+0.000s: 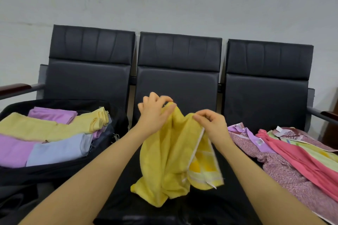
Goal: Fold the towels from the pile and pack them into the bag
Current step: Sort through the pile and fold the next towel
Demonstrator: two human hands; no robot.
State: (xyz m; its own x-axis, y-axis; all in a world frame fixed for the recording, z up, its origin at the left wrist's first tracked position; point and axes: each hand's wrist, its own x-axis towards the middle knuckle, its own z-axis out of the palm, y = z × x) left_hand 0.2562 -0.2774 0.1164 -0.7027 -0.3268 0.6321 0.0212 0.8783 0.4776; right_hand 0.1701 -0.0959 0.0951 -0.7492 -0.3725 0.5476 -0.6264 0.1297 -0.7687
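Item: yellow towel (pixel 164 160), held above the middle seat, bunched and hanging. Left hand (pixel 155 113) pinches its top edge; right hand (pixel 212 124) pinches the edge just beside.

Risk: corners likely not yet found; spreading from this grip may twist the cloth or slip a pinch, giving a crooked fold.

Container: black bag (pixel 60 168), left, open, holding folded yellow, lilac and blue towels. Pile (pixel 292 160), right, unfolded.
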